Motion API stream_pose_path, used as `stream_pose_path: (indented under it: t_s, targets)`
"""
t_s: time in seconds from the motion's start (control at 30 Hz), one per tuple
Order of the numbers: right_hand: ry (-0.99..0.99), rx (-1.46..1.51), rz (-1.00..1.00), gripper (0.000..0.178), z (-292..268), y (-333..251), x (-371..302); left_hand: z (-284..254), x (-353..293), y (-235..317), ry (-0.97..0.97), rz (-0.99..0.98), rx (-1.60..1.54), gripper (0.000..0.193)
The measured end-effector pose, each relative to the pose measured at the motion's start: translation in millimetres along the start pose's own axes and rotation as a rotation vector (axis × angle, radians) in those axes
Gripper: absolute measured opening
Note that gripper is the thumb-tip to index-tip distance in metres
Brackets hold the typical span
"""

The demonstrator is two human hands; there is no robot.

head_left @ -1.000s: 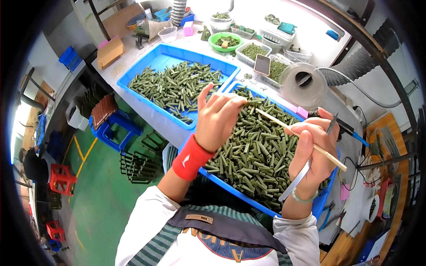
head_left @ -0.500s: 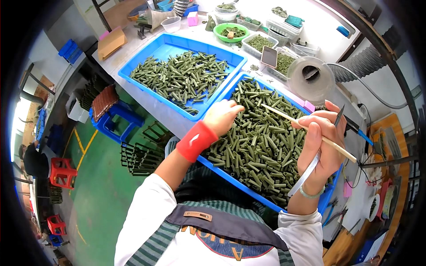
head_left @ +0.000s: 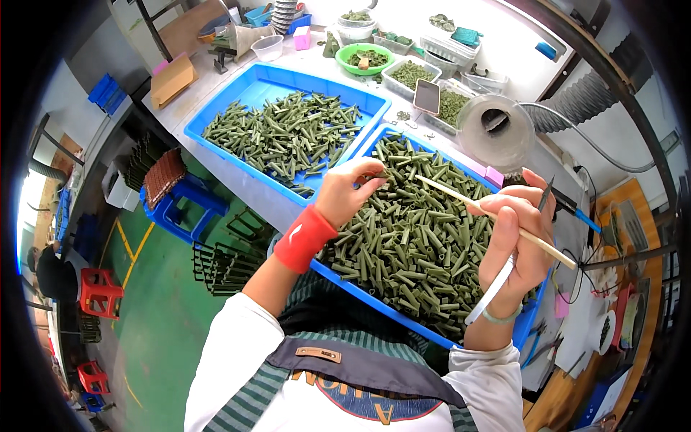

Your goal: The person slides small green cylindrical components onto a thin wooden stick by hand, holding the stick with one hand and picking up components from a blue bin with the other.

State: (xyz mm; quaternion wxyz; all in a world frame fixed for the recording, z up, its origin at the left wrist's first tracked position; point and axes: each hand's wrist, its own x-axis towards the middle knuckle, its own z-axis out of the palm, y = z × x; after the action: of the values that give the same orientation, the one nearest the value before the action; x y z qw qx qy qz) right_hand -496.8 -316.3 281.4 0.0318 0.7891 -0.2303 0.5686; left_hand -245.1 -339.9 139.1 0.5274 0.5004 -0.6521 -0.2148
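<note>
My right hand is closed around a thin wooden stick. In the same grip it holds a slim metal blade-like tool. The stick's narrow end points left over a blue tray heaped with short green tube pieces. Over that tray's left edge, my left hand, above a red wristband, has thumb and forefinger bent together at the pile. Whether a piece is between its fingertips is hard to make out. A second blue tray beyond it holds more green tubes.
At the back stand a green bowl, clear tubs of green pieces and a phone. A clear funnel on a grey hose sits behind the right tray. Pliers lie at right; a blue stool stands left.
My left hand has drawn slightly left and its thumb and forefinger now show a bent pinch. The right hand keeps the stick and metal tool. The whole view has shifted a little.
</note>
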Motion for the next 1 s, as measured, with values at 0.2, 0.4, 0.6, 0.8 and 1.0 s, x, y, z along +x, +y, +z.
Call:
stream_pose_path:
  t_s: [0.2,0.4,0.6,0.8,1.0]
  targets:
    - [0.017,0.077,-0.011,0.018,3.1,0.7,-3.6,-7.7,-10.0,43.5,0.166,0.014,-0.205,0.023]
    - [0.027,0.107,-0.054,0.021,4.0,-4.0,-5.2,-16.4,2.2,62.9,0.284,0.389,0.139,0.025]
    - [0.03,0.081,-0.083,0.023,5.1,-9.7,-5.4,-19.9,5.5,68.7,0.3,0.425,0.162,0.026]
    - [0.015,0.112,-0.126,0.019,8.9,-14.9,-3.7,-18.4,3.1,74.3,0.291,0.396,0.069,0.028]
    - [-0.02,0.114,-0.158,0.019,11.9,-17.5,-2.1,-20.0,0.5,77.8,0.278,0.41,0.072,0.027]
